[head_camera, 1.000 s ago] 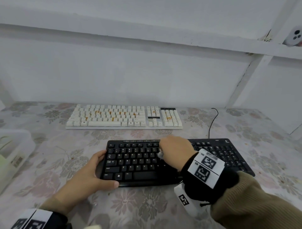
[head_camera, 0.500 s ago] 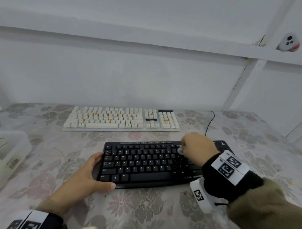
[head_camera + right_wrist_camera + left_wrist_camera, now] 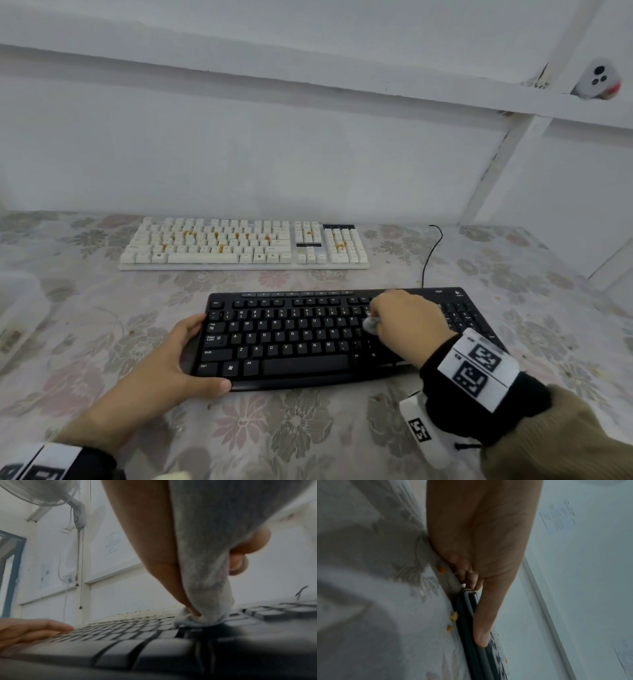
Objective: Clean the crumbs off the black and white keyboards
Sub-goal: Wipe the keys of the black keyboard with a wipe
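Black keyboard [image 3: 291, 339] is lying near the counter's [image 3: 102, 308] front edge, long axis running left to right. Its left end is being clasped by the left hand [image 3: 164, 370], fingers curled around it. A grey cloth [image 3: 371, 323] is being gripped in the right hand's [image 3: 407, 325] fingers against the keys. White keyboard [image 3: 245, 245], speckled with orange crumbs [image 3: 219, 247], is lying parallel behind it, toward the back edge.

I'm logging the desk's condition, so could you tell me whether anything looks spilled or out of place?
Yes: orange crumbs are scattered among the keys of the white keyboard, and a few more lie on the floral tablecloth beside the black keyboard.
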Demonstrator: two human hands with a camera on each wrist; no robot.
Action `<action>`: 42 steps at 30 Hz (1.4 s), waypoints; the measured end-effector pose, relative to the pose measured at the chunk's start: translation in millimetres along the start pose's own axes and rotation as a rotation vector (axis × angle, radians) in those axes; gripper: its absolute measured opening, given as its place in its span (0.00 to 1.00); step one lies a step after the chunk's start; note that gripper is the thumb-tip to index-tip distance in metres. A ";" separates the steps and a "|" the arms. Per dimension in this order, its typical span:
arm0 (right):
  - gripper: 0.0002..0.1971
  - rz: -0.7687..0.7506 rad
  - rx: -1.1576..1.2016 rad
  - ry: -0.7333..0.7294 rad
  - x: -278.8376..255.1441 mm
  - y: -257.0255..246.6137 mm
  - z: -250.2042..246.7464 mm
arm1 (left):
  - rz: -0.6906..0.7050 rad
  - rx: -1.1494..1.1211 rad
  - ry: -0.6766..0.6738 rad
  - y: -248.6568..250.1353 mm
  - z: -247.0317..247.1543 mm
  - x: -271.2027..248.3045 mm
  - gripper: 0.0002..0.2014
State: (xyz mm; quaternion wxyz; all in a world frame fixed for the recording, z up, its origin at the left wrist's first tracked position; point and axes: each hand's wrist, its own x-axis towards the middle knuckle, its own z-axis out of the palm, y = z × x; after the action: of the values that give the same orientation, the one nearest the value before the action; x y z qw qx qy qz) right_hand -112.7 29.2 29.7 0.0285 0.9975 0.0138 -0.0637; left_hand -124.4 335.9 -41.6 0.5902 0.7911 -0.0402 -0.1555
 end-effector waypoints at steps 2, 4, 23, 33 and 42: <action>0.14 0.037 -0.075 -0.012 -0.3 7.9 -4.5 | 0.001 0.005 -0.001 -0.3 0.3 0.4 0.58; 0.09 0.027 -0.111 -0.011 2.9 7.8 -12.5 | 0.006 0.002 -0.007 -3.2 0.0 1.3 0.57; 0.11 0.058 0.022 0.016 -3.0 32.5 3.9 | 0.052 -0.028 -0.005 -8.1 -1.0 2.9 0.56; 0.09 0.170 0.036 0.048 -5.1 83.9 24.3 | 0.045 -0.040 -0.010 -9.7 -1.6 5.0 0.58; 0.07 0.418 0.030 0.044 -1.3 144.9 21.2 | 0.044 -0.022 -0.012 -14.6 -3.2 7.9 0.58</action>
State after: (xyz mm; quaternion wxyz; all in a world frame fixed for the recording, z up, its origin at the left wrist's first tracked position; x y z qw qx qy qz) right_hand -112.2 -116.7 16.9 0.0258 0.9801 -0.1939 -0.0345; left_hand -117.8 341.3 -56.2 0.6018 0.7826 -0.0597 -0.1477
